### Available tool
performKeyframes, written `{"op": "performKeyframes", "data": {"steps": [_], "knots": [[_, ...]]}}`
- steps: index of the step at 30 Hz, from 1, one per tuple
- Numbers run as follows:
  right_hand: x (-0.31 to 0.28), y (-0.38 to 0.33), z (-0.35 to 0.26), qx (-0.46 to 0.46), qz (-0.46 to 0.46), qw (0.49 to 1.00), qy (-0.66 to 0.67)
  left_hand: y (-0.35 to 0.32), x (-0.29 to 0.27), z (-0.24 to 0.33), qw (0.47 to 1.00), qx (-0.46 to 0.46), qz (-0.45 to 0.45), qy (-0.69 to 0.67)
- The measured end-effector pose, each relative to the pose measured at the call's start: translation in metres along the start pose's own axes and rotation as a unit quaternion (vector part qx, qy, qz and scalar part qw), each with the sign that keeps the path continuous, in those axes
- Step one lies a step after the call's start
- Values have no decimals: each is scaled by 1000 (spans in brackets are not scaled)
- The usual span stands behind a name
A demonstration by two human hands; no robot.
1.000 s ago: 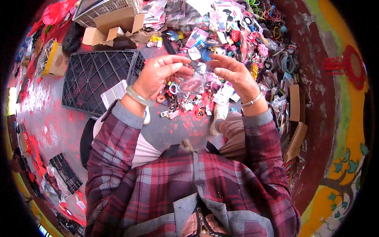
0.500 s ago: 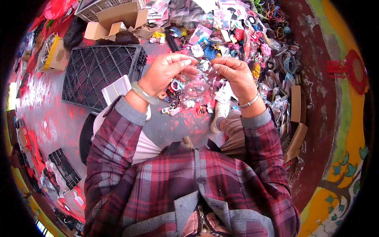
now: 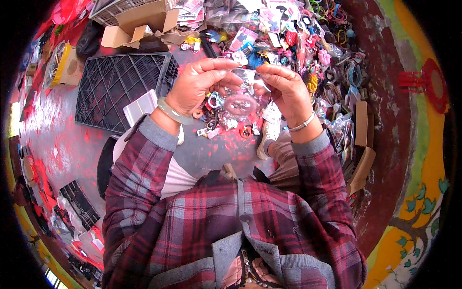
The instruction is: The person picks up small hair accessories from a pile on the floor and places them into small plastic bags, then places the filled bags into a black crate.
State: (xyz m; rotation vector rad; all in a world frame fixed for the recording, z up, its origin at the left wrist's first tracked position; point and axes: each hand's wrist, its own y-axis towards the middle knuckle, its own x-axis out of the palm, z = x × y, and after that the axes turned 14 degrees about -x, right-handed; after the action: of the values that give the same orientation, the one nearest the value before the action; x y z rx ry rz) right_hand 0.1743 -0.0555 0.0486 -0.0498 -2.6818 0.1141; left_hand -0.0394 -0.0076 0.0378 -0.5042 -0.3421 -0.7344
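Between my hands hangs a small clear plastic bag (image 3: 248, 77), its upper edge pinched at the two top corners. Low in it, a pale pink translucent ring (image 3: 231, 104) shows; whether it is a hair tie or a bracelet I cannot make out. My left hand (image 3: 199, 85) grips the left corner between thumb and forefinger. The right corner is in the fingertips of my right hand (image 3: 286, 89). Below and beyond the bag lies a pile of hair accessories (image 3: 288, 43), with scrunchies, bands and packets mixed together.
A black plastic crate (image 3: 122, 91) lies to the left, a white flat box (image 3: 140, 108) at its near corner. Farther back stands an open cardboard box (image 3: 144, 24). More cardboard (image 3: 362, 168) lies at the right by the painted wall (image 3: 421, 164). My shoe (image 3: 268, 137) is beside the pile.
The bag's upper edge is spread wider and flatter between my fingers. My hands have shifted only slightly, and the ring hangs a little higher in view.
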Motion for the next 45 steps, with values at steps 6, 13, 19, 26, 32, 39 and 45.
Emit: {"op": "performKeyframes", "data": {"steps": [6,13,19,26,32,39,45], "knots": [[-2,1,2,-6,-49,994,95,2,-3,-3,999,35,-18,-7],[0,0,0,4,-68,996,61,1,-6,-2,996,70,-23,53],[-6,0,-3,-44,-55,997,-16,3,0,0,995,63,10,74],[-6,7,-7,-113,-54,980,-155,2,6,-6,988,79,20,128],[3,1,10,-135,-163,877,-431,3,12,-20,943,89,55,316],[3,2,10,-247,-190,796,-520,8,9,-26,939,101,37,325],[2,2,3,-226,-201,827,-474,2,12,-12,929,95,52,355]]}}
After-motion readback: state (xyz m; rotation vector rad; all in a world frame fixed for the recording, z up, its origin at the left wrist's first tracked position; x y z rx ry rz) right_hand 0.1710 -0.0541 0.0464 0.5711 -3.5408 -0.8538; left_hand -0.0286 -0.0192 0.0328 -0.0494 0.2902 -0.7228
